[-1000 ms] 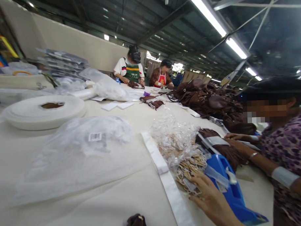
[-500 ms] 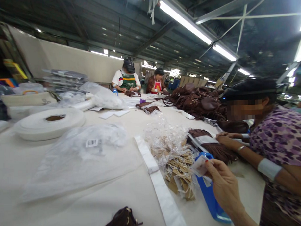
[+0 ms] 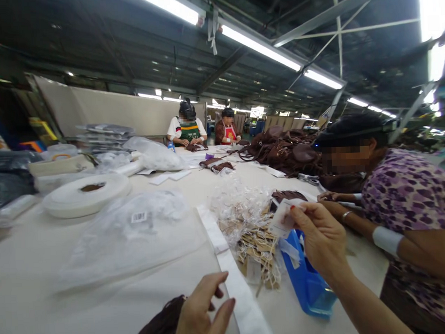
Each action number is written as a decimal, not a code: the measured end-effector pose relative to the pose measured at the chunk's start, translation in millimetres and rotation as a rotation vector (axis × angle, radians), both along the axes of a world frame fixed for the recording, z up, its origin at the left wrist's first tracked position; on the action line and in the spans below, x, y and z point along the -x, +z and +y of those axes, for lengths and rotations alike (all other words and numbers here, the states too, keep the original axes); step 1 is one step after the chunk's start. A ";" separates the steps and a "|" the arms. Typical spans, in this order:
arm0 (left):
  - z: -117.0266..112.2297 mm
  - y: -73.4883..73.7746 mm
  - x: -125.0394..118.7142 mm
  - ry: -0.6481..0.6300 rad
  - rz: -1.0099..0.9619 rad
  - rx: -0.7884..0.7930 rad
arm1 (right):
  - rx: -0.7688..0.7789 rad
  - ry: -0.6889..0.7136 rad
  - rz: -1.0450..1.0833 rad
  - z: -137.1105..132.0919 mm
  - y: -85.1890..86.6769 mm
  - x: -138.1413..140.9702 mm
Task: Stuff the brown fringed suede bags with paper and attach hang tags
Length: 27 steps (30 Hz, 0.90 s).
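Note:
My right hand (image 3: 322,236) is raised over the blue tray (image 3: 303,286). Its thumb and fingers pinch a small translucent white packet (image 3: 282,219) by one edge. My left hand (image 3: 205,309) is low in the middle of the view, thumb and fingers apart, nothing between them. Beside and partly behind it lies a dark brown fringed leather piece (image 3: 160,322), cut off by the bottom edge. Brown paper tags with white strings (image 3: 260,248) lie heaped left of the tray, with crumpled clear plastic (image 3: 238,200) behind them.
A long white strip (image 3: 233,278) runs along the table. Left of it are a large clear bag with a barcode (image 3: 130,248) and a white roll (image 3: 63,197). Brown bags (image 3: 287,147) are piled at the back right. A co-worker (image 3: 409,194) leans in from the right; two people work farther back.
My left hand has come into view beside the brown fringed piece. My right hand, still pinching the packet, appears slightly higher. The view has shifted a little.

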<state>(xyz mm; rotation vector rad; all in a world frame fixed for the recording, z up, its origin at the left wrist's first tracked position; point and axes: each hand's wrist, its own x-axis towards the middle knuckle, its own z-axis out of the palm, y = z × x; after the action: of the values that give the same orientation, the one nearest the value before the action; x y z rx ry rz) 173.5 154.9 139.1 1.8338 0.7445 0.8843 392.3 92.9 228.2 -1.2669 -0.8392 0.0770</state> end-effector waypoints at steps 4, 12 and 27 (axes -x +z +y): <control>-4.6 25.7 -45.4 -0.125 0.028 0.145 | 0.030 0.077 -0.022 3.0 4.1 15.8; -4.1 26.2 -76.1 -0.216 -0.097 0.343 | 0.036 0.231 0.027 17.3 6.4 44.8; -1.3 13.6 -12.2 -0.274 -0.161 0.766 | 0.025 0.328 0.333 40.2 -14.3 47.3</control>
<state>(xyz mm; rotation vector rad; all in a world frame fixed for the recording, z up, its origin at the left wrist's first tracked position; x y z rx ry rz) 185.7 153.6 152.8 1.1292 0.5968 0.4613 345.0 133.1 213.9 -1.0907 -0.7490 0.5479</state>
